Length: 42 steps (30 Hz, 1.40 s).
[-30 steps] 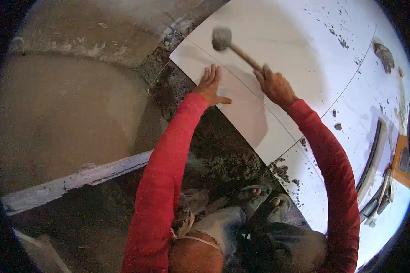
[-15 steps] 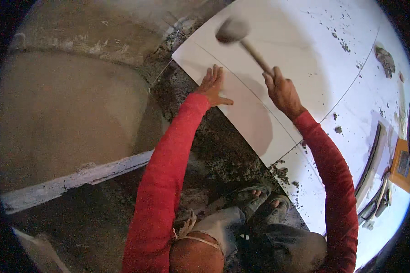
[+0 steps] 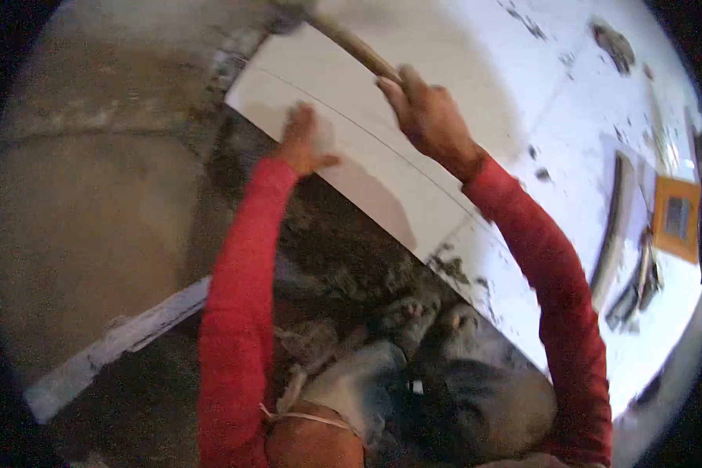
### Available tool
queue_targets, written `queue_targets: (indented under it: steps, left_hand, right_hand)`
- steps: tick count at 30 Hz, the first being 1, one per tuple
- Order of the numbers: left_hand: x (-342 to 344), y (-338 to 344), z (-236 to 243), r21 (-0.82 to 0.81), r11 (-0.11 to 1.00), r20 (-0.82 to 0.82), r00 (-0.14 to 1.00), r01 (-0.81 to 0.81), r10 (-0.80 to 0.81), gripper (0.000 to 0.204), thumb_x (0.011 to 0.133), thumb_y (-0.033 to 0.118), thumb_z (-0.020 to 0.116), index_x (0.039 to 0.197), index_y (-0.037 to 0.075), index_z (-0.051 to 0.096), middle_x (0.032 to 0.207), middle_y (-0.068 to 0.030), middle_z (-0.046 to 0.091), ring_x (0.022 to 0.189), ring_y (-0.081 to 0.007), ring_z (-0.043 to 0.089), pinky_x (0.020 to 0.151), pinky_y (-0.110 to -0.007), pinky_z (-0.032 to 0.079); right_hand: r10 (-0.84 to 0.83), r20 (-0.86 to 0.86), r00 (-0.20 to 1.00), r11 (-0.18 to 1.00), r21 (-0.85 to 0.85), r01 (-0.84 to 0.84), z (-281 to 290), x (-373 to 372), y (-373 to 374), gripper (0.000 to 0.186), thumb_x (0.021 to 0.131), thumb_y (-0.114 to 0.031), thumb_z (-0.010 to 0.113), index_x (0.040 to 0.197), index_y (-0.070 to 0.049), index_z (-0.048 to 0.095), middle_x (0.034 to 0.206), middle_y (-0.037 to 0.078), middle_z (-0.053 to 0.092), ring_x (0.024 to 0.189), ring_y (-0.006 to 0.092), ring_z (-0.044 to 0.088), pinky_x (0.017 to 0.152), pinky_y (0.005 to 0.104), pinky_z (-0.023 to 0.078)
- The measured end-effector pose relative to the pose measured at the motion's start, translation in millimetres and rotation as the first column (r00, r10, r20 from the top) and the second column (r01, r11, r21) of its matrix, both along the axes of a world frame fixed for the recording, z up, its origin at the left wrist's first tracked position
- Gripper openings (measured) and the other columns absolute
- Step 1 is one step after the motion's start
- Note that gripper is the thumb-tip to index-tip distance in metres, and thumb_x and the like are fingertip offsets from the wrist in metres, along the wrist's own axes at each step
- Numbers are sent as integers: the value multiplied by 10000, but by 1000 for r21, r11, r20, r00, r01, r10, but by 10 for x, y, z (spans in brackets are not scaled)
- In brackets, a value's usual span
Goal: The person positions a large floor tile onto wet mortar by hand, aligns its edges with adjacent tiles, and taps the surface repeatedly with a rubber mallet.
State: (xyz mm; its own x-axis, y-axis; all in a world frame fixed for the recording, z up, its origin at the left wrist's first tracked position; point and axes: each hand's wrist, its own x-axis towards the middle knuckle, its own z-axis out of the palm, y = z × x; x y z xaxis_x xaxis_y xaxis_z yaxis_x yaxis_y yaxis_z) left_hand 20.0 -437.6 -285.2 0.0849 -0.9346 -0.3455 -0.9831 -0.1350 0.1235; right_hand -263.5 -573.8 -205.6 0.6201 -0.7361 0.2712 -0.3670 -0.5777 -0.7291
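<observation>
I have the right hand (image 3: 433, 121) clenched around the handle of a dark-headed, wooden-handled mallet (image 3: 355, 50); the handle slants up and leftward from the fist, and the blurred head sits at the top edge of my view, partly cut off, so I cannot tell whether it touches anything; my left hand (image 3: 300, 140) grasps nothing, its fingers and thumb spread over a narrow, smooth, cream-white tile (image 3: 351, 168); blur keeps me from telling how firmly it presses there.

That tile lies along the outer edge of a wide, white tiled floor (image 3: 476, 47), a thin dark joint between them; below its free edge I see a rough, dark-brown mortar bed (image 3: 320, 222), and dark mortar crumbs (image 3: 450, 269) lie near the tile's lower corner; at left spreads a flat, brown-grey concrete surface (image 3: 93, 242), with a rough, whitish straight strip (image 3: 121, 343) below it; on the far right I make out an orange rectangular object with a grey panel (image 3: 676, 218), and near it a long, narrow, greyish bar (image 3: 612, 226); the person's feet (image 3: 413, 312) show beneath, between the red sleeves.
</observation>
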Motion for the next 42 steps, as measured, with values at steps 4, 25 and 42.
queue_targets:
  steps: [4,25,42]
  left_hand:
    - [62,-1,-46,-17,1000,-60,998,-13,12,1479,695,800,754,1614,-65,-18,1685,-320,-21,1563,-488,-30,1281,-532,89]
    - [163,43,-142,-13,1000,-43,999,-5,5,1385,763,749,741,1635,-8,-25,1690,-307,-24,1559,-500,-22,1279,-540,89]
    - [-2325,204,1048,243,605,-970,-180,-758,163,436,1060,444,569,1075,9,570,764,-8,465,662,-156,483,730,-383,557]
  right_hand:
    - [54,-206,977,996,81,-38,-80,1,-10,394,1036,-444,572,1075,-60,496,635,251,629,593,502,636,537,598,504]
    - [-97,-50,994,973,-214,85,-196,-539,-30,298,1053,-333,587,982,-46,554,538,189,542,520,402,623,475,513,475]
    - [-182,-221,958,983,-37,178,-523,-2108,394,529,994,-400,588,1469,-181,510,1484,156,519,1299,366,525,1094,531,385]
